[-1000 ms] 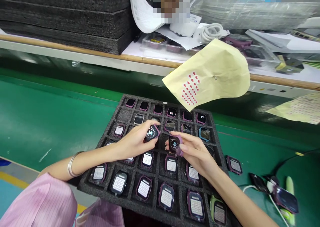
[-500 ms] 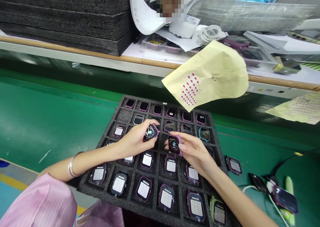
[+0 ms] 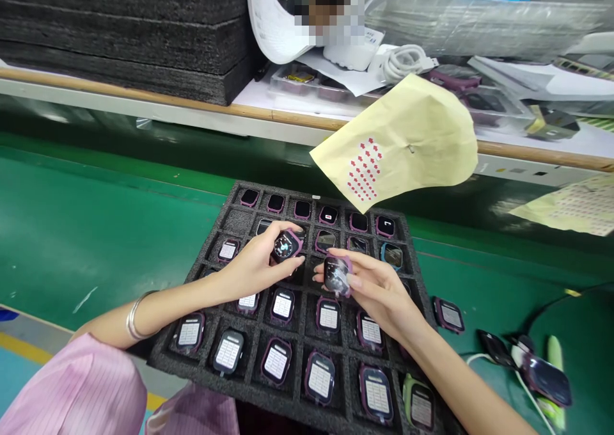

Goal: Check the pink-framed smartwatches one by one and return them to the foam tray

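Observation:
A purple smartwatch with a lit analog dial is gripped between the thumb and fingers of my left hand. My right hand holds another purple smartwatch, whose dark face catches a glare. Both hands are above a black foam tray divided into square compartments. Most compartments hold a watch case without a strap. Several in the front rows show white grids on their screens, such as the purple-framed watch. A green-framed watch lies in the front right corner, and a blue-framed watch farther back.
Right of the tray on the green bench lie a loose watch, cables and another dark device. A yellow paper hangs from the shelf edge. Stacked black foam stands on the shelf; a co-worker is beyond.
The left watch has shifted slightly left and up, its dial facing me more. The right watch has tilted, so its screen now reflects light. Both remain held.

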`<act>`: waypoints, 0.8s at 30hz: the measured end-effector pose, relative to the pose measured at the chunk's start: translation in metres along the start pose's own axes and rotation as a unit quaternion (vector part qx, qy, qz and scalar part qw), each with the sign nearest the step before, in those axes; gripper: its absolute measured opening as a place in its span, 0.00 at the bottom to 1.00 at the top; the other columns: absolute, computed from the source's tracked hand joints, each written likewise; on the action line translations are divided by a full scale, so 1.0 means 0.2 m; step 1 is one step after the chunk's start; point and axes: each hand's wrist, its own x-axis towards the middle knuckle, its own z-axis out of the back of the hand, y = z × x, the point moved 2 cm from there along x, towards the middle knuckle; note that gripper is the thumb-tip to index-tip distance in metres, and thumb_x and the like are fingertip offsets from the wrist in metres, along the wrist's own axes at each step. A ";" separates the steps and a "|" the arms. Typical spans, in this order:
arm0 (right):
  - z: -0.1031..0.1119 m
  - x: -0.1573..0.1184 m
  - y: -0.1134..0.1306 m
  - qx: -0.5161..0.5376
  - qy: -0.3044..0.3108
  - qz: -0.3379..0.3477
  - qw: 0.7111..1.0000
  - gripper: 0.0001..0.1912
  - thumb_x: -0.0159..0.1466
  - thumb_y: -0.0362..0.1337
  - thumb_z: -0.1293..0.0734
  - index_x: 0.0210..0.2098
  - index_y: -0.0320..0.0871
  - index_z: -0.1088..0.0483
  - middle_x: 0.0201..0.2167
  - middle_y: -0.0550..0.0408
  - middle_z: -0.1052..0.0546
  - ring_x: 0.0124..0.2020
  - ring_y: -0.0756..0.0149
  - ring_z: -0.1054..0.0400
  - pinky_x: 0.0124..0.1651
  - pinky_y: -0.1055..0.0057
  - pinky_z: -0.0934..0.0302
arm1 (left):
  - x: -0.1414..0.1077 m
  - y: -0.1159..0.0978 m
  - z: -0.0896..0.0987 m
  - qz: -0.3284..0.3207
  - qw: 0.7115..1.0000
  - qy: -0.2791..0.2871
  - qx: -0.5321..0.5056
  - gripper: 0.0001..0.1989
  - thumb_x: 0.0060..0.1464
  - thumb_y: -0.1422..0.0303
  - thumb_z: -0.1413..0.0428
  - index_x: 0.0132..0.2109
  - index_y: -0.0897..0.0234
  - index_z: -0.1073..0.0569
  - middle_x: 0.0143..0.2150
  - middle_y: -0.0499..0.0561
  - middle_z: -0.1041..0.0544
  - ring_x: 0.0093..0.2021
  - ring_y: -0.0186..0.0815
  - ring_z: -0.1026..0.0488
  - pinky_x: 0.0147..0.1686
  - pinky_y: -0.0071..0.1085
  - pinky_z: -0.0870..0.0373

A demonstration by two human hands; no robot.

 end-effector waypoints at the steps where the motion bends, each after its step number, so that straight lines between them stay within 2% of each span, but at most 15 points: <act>1: 0.00 0.01 0.00 0.001 0.000 -0.007 1.000 0.20 0.60 0.39 0.28 0.52 0.46 0.28 0.43 0.46 0.21 0.46 0.49 0.27 0.56 0.49 0.40 | 0.01 0.01 0.00 0.019 0.999 0.005 -0.036 0.21 0.52 0.67 0.42 0.52 0.60 0.39 0.46 0.52 0.31 0.42 0.36 0.30 0.34 0.28 0.30; 5: 0.01 0.02 0.00 0.013 -0.009 -0.026 1.000 0.22 0.63 0.39 0.30 0.56 0.44 0.32 0.49 0.43 0.24 0.51 0.48 0.30 0.58 0.46 0.43 | 0.03 0.03 -0.02 0.111 0.968 0.028 -0.225 0.21 0.49 0.72 0.41 0.48 0.63 0.40 0.41 0.51 0.28 0.35 0.33 0.28 0.32 0.29 0.29; 9: 0.02 0.01 -0.01 0.001 -0.031 -0.022 0.999 0.24 0.61 0.40 0.30 0.57 0.45 0.33 0.50 0.44 0.25 0.50 0.47 0.30 0.57 0.46 0.41 | 0.03 0.03 -0.01 0.154 0.933 0.012 -0.326 0.20 0.49 0.75 0.44 0.49 0.64 0.39 0.39 0.52 0.24 0.39 0.36 0.24 0.40 0.36 0.26; 14: 0.00 0.00 -0.03 -0.012 -0.053 -0.004 0.999 0.24 0.60 0.36 0.29 0.55 0.46 0.32 0.49 0.46 0.24 0.50 0.49 0.29 0.57 0.50 0.41 | 0.02 0.04 -0.02 0.158 0.925 0.020 -0.344 0.21 0.47 0.77 0.47 0.51 0.64 0.35 0.43 0.53 0.23 0.45 0.38 0.25 0.43 0.36 0.26; 18: -0.01 -0.01 -0.03 -0.019 -0.057 0.013 0.998 0.23 0.60 0.34 0.30 0.55 0.46 0.32 0.50 0.46 0.24 0.49 0.49 0.29 0.59 0.51 0.43 | 0.02 0.04 -0.03 0.150 0.928 0.028 -0.339 0.21 0.47 0.78 0.47 0.51 0.65 0.35 0.43 0.54 0.23 0.45 0.38 0.25 0.43 0.36 0.25; 24: -0.01 -0.01 -0.04 -0.032 -0.057 0.027 0.997 0.23 0.61 0.35 0.29 0.55 0.47 0.32 0.48 0.47 0.23 0.48 0.49 0.28 0.57 0.49 0.41 | 0.01 0.03 -0.04 0.140 0.937 0.038 -0.318 0.21 0.47 0.77 0.47 0.50 0.63 0.34 0.42 0.52 0.23 0.45 0.38 0.25 0.43 0.37 0.24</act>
